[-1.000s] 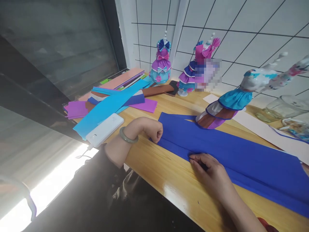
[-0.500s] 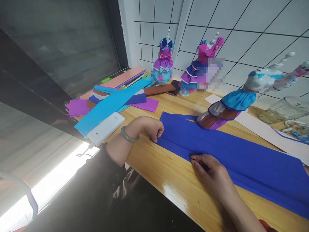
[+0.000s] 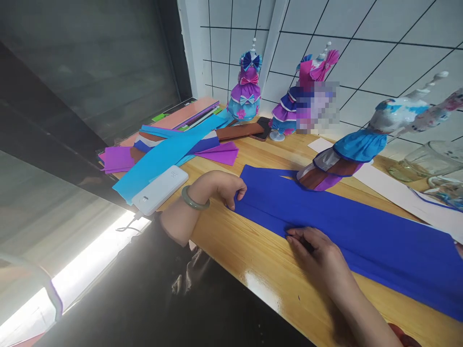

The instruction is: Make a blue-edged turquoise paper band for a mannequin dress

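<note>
A long dark blue sheet of crepe paper (image 3: pixel 325 221) lies across the wooden table, with a folded strip running along its near edge. My left hand (image 3: pixel 231 189), a bangle on its wrist, is closed on the sheet's near left corner. Farther right along the same edge, my right hand (image 3: pixel 318 248) pinches the fold between thumb and fingers. Just behind the sheet, and touching its far side, stands a small dress form (image 3: pixel 356 147) wearing a light blue ruffle over brown, grey and purple tiers.
Two more dressed forms, one with bows (image 3: pixel 246 91) and one with pink ruffles (image 3: pixel 289 108), stand by the tiled wall. Crepe paper strips (image 3: pixel 173 149) and a white power bank (image 3: pixel 161 189) lie left. A phone (image 3: pixel 263 130) is behind; a glass jar (image 3: pixel 423 161) stands right.
Both hands keep their hold on the blue paper's near edge with hardly any movement. The view has shifted slightly.
</note>
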The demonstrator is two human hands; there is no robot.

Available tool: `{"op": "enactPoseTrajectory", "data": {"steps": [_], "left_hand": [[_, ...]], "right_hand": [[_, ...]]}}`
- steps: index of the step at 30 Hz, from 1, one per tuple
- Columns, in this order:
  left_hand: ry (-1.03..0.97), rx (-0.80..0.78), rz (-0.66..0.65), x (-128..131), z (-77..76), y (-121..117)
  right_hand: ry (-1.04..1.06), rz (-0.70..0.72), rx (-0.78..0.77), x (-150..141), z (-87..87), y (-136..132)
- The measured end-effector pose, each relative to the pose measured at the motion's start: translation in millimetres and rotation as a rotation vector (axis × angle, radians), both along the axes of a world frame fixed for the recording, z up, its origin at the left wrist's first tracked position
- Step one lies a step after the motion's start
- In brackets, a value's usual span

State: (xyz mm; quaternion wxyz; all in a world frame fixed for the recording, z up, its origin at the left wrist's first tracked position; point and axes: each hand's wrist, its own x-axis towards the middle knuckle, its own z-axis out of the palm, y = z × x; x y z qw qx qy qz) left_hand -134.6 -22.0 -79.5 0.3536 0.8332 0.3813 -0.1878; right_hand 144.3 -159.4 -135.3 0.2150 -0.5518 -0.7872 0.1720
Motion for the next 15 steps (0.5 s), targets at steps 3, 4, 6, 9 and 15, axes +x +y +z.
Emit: {"op": "enactPoseTrajectory", "data": {"steps": [3, 4, 6, 9, 15], "left_hand": [[0.021, -0.002, 0.018, -0.5, 2.2, -1.4], [0.026, 0.006, 0.021, -0.5, 3.2, -2.0], [0.041, 0.032, 0.022, -0.3, 5.1, -2.9], [0.067, 0.089, 0.017, -0.3, 6.2, -3.6], [0.066, 0.118, 0.009, -0.7, 6.4, -3.1]], "right_hand": [[-0.019, 0.057, 0.058, 2.0, -1.3, -0.4], [-0.053, 0.092, 0.082, 2.4, -1.2, -0.8], [-0.179, 0.177, 0.122, 2.0, 0.6, -2.5], [-0.415, 0.267, 0.166, -2.2, 5.9, -6.4], [-0.595, 0.274, 0.256, -12.1, 13.6, -12.3]]}}
